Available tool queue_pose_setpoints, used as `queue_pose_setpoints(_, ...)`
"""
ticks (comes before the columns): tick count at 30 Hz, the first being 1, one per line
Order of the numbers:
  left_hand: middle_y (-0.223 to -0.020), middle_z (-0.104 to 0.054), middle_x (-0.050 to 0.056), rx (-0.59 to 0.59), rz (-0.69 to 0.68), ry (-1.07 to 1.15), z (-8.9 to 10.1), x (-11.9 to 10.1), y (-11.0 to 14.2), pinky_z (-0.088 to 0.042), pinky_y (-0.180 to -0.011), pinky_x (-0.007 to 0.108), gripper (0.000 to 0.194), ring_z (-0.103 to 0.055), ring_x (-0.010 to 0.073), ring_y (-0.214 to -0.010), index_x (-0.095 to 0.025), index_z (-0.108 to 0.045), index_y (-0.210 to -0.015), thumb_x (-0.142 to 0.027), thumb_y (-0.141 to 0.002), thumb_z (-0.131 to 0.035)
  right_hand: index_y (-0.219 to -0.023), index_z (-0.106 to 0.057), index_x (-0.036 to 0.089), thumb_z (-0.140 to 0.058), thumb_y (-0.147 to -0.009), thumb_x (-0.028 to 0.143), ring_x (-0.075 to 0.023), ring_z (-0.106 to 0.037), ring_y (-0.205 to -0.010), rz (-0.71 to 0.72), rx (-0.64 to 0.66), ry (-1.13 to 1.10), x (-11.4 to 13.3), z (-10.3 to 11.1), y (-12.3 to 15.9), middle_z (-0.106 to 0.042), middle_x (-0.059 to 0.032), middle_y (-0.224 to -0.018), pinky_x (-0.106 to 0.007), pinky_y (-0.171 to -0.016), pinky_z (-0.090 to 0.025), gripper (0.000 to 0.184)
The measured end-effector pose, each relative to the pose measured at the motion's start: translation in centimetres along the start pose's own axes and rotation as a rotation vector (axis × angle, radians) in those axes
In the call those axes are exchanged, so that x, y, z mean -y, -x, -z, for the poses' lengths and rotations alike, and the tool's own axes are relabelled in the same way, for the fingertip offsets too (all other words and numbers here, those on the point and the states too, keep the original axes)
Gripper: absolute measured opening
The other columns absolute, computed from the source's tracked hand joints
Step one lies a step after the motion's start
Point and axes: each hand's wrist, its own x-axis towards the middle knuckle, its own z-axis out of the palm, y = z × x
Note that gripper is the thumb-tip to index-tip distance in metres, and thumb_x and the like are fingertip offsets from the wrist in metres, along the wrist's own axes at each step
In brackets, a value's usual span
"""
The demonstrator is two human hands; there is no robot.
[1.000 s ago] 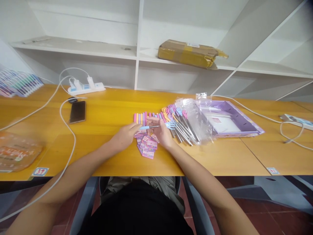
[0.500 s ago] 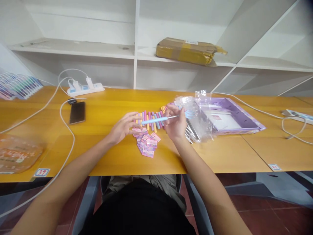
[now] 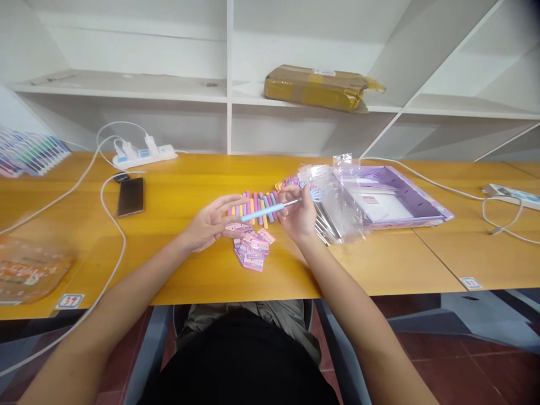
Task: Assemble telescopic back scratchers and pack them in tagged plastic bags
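Observation:
A light blue back scratcher [image 3: 264,212] with a metal shaft and a hand-shaped head is in my right hand [image 3: 300,216], whose fingers are wrapped round the shaft near the head. Its blue handle points left, toward my left hand [image 3: 206,225]. That hand is open, fingers spread near the handle's end; whether they touch it I cannot tell. Behind the scratcher lies a row of coloured handles [image 3: 255,201]. Small pink and purple cards [image 3: 255,250] lie in a loose pile in front. More scratcher heads [image 3: 291,181] and metal shafts [image 3: 327,222] are partly hidden by my right hand.
Clear plastic bags [image 3: 352,211] lie beside a purple box tray [image 3: 422,216] on the right. At left are a phone [image 3: 130,197], a power strip [image 3: 145,157], a white cable [image 3: 110,216] and an orange package [image 3: 34,270]. A taped carton [image 3: 314,89] rests on the shelf.
My left hand has let go of the blue handle and opened its fingers. My right hand has moved right with the back scratcher, uncovering more of the coloured handles.

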Motion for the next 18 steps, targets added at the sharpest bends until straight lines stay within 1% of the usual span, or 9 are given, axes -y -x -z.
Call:
queue_pose_setpoints(2,-0.167,-0.046,0.017,-0.040,-0.022,-0.020,0.0,0.3,-0.1,-0.069,-0.094,0.048,0.055,-0.068,0.0302,-0.126,-0.024,-0.060,-0.140,-0.025,-0.089,-0.080,-0.089,-0.072,0.024,-0.056,-0.102,0.071,-0.0086,-0.044,-0.044,-0.028,0.033,-0.001,-0.2,-0.4,0.3,-0.056,0.0030,-0.067,-0.023,-0.039,-0.039,0.052)
queue_pose_setpoints(3,-0.161,-0.051,0.016,-0.058,-0.037,-0.054,0.0,0.5,-0.1,-0.069,-0.094,0.047,0.050,-0.068,0.0278,-0.123,-0.023,-0.062,-0.135,-0.024,-0.088,-0.080,-0.089,-0.073,0.023,-0.057,-0.102,0.071,-0.0086,-0.045,-0.044,-0.036,0.049,0.000,-0.4,-0.5,0.4,-0.057,0.0031,-0.067,-0.023,-0.039,-0.041,0.051)
queue_pose_setpoints(5,-0.140,-0.064,0.013,-0.071,-0.049,-0.179,0.2,0.9,0.0,-0.067,-0.087,0.040,0.040,-0.069,0.0217,-0.108,-0.021,-0.064,-0.131,-0.029,-0.093,-0.075,-0.090,-0.073,0.023,-0.059,-0.101,0.070,-0.0092,-0.050,-0.044,-0.047,0.090,0.005,-0.7,-0.7,0.6,-0.059,0.0032,-0.069,-0.024,-0.040,-0.046,0.050)
queue_pose_setpoints(8,-0.107,-0.072,0.006,-0.040,0.011,-0.535,0.5,1.0,0.1,-0.058,-0.075,0.030,0.037,-0.065,0.0160,-0.084,-0.021,-0.065,-0.134,-0.042,-0.104,-0.061,-0.092,-0.073,0.023,-0.062,-0.099,0.070,-0.0110,-0.058,-0.047,-0.074,0.140,0.044,-1.0,-0.7,0.8,-0.062,0.0026,-0.073,-0.026,-0.041,-0.049,0.049)
queue_pose_setpoints(10,-0.095,-0.072,0.002,-0.044,0.034,-0.802,0.5,0.8,0.2,-0.052,-0.075,0.029,0.037,-0.063,0.0161,-0.080,-0.021,-0.069,-0.129,-0.046,-0.108,-0.053,-0.093,-0.073,0.022,-0.060,-0.098,0.074,-0.0120,-0.060,-0.049,-0.080,0.132,0.082,-1.1,-0.6,0.8,-0.062,0.0020,-0.074,-0.027,-0.043,-0.051,0.054)
queue_pose_setpoints(12,-0.093,-0.073,0.002,-0.064,0.032,-0.995,0.5,0.6,0.2,-0.050,-0.078,0.030,0.038,-0.065,0.0180,-0.082,-0.021,-0.073,-0.120,-0.047,-0.110,-0.047,-0.091,-0.071,0.022,-0.054,-0.098,0.079,-0.0119,-0.059,-0.049,-0.048,0.069,0.120,-1.1,-0.4,0.7,-0.060,0.0019,-0.073,-0.027,-0.044,-0.051,0.059)
queue_pose_setpoints(14,-0.095,-0.075,0.004,-0.077,0.020,-1.098,0.4,0.5,0.1,-0.050,-0.081,0.031,0.039,-0.067,0.0202,-0.086,-0.021,-0.074,-0.114,-0.046,-0.111,-0.044,-0.087,-0.069,0.023,-0.052,-0.098,0.080,-0.0115,-0.055,-0.047,0.003,-0.002,0.170,-1.1,-0.2,0.6,-0.058,0.0022,-0.070,-0.027,-0.043,-0.048,0.061)
queue_pose_setpoints(16,-0.104,-0.078,0.007,-0.074,0.004,-1.145,0.4,0.6,0.1,-0.051,-0.086,0.033,0.040,-0.069,0.0225,-0.093,-0.021,-0.075,-0.115,-0.045,-0.111,-0.044,-0.083,-0.066,0.023,-0.052,-0.099,0.079,-0.0114,-0.053,-0.045,0.031,-0.025,0.232,-1.2,0.0,0.6,-0.057,0.0021,-0.068,-0.027,-0.042,-0.046,0.060)
queue_pose_setpoints(18,-0.115,-0.079,0.009,-0.089,-0.018,-1.158,0.5,0.9,0.0,-0.052,-0.090,0.034,0.040,-0.071,0.0243,-0.101,-0.021,-0.075,-0.121,-0.043,-0.111,-0.042,-0.080,-0.066,0.023,-0.052,-0.099,0.078,-0.0116,-0.052,-0.045,0.040,-0.009,0.283,-1.5,0.1,0.6,-0.058,0.0009,-0.070,-0.028,-0.043,-0.045,0.060)
